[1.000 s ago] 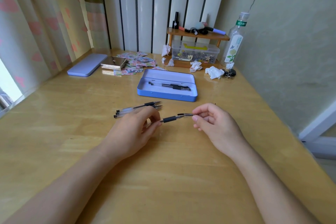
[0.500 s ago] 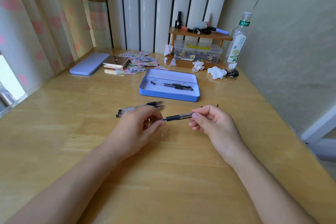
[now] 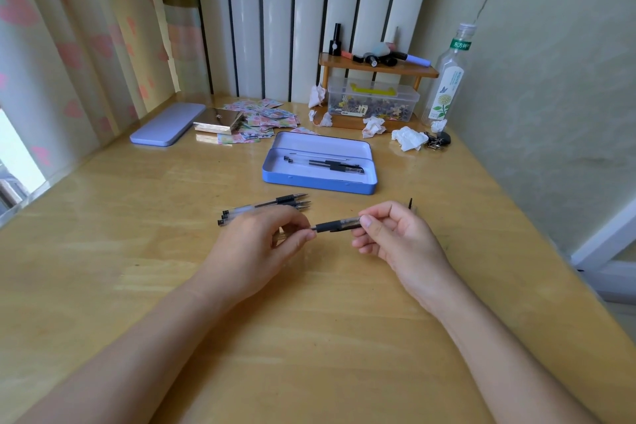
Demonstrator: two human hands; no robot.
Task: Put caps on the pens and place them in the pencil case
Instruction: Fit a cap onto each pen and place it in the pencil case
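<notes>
Two hands meet on one gel pen just in front of the blue pencil case, and I see my left hand pinching its barrel while my right hand pinches the clear cap over its tip. Three uncapped pens lie on the wooden desk before the case. Inside the open case rest two capped pens.

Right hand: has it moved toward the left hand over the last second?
Yes. Measured against the blue pencil case, the right hand closed leftward toward the left hand, sliding the cap onto the pen; the earlier gap is gone.
</notes>
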